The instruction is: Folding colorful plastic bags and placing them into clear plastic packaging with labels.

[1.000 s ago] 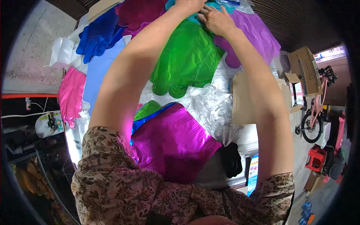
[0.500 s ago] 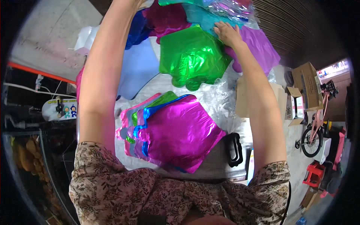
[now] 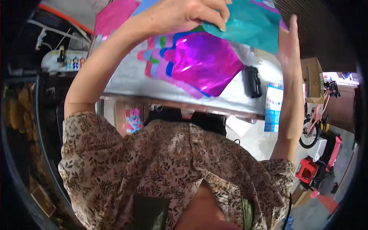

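Observation:
My left hand (image 3: 203,14) is raised above the table, its thumb and fingers pinching the edge of a flat teal foil sheet (image 3: 249,27). My right hand (image 3: 288,44) is beside the sheet's right edge, fingers stretched out and partly smeared by motion. Below the teal sheet lies a fanned pile of shaped foil sheets, with a shiny magenta foil sheet (image 3: 205,61) on top. Blue, pink, green and pale blue edges with rounded tabs stick out at the pile's left. Another pink foil sheet (image 3: 113,18) lies farther back at the left.
A black oblong object (image 3: 252,82) stands right of the pile on the silvery tabletop (image 3: 126,86). At the table's right edge hangs a blue and white printed sheet (image 3: 273,107). A cardboard box (image 3: 312,78), a pink bicycle (image 3: 314,115) and a red stool (image 3: 306,170) are farther right.
My left hand has come back toward me and now holds the teal sheet up. My right hand has left the sheets at the back and moved right. The view has shifted nearer my body.

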`<action>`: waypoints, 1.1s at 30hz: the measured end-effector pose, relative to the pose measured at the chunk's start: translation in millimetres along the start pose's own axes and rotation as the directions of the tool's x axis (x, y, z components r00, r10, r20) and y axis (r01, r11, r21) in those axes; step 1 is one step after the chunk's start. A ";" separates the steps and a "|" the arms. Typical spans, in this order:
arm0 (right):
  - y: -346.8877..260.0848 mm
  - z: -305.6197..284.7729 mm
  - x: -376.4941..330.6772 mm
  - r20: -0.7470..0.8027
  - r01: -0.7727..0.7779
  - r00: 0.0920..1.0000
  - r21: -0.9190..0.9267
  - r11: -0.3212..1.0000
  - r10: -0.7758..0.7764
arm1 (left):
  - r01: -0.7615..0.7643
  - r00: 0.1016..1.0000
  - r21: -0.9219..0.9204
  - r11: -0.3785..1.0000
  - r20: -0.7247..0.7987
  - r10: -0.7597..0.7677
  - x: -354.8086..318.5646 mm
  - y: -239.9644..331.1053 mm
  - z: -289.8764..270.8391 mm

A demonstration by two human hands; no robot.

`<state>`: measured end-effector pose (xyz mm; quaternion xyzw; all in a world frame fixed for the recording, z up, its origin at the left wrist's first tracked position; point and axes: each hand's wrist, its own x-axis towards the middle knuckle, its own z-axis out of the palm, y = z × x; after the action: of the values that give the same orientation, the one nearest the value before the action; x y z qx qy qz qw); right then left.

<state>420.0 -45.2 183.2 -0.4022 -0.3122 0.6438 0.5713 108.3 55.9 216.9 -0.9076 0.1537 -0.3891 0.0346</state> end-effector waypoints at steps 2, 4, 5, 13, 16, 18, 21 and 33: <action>27.0 -6.8 -7.6 -0.034 -0.065 0.997 -0.085 0.994 0.063 | -0.074 0.969 0.232 0.970 0.247 0.015 -8.0 28.3 -14.9; 49.8 -3.0 -24.9 -0.177 -0.096 0.984 -0.469 0.878 0.013 | -0.073 0.974 0.278 0.958 0.228 0.008 -19.7 40.4 -16.7; 62.5 2.6 -31.5 -0.171 -0.097 0.985 -0.479 0.873 0.015 | -0.088 0.975 0.313 0.946 0.221 0.017 -28.1 45.7 -13.9; 128.9 0.5 -68.3 -0.220 -0.031 0.971 -0.489 0.872 -0.089 | 0.876 0.467 0.045 0.480 -0.322 -0.824 -177.3 122.3 -11.4; 141.5 -26.8 -66.1 -0.323 -0.172 0.946 -0.558 0.812 -0.022 | 0.972 0.174 -0.104 0.211 -0.282 -0.943 -212.6 149.9 17.1; 148.4 -29.7 -65.2 -0.341 -0.174 0.939 -0.609 0.774 -0.056 | 0.975 0.122 -0.144 0.167 -0.279 -0.952 -220.2 164.6 24.6; 146.5 -32.9 -60.5 -0.345 -0.184 0.936 -0.646 0.741 -0.068 | 0.970 0.027 -0.225 0.089 -0.265 -0.964 -221.4 173.9 26.1; 142.7 -37.6 -61.2 -0.302 -0.199 0.953 -0.672 0.713 -0.018 | 0.993 -0.039 -0.118 -0.011 -0.239 -0.970 -209.9 179.4 26.6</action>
<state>385.1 -129.6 52.1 -0.6906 -0.4245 0.4415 0.3847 -54.2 -51.9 19.6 -0.6862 -0.5506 -0.4155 -0.2310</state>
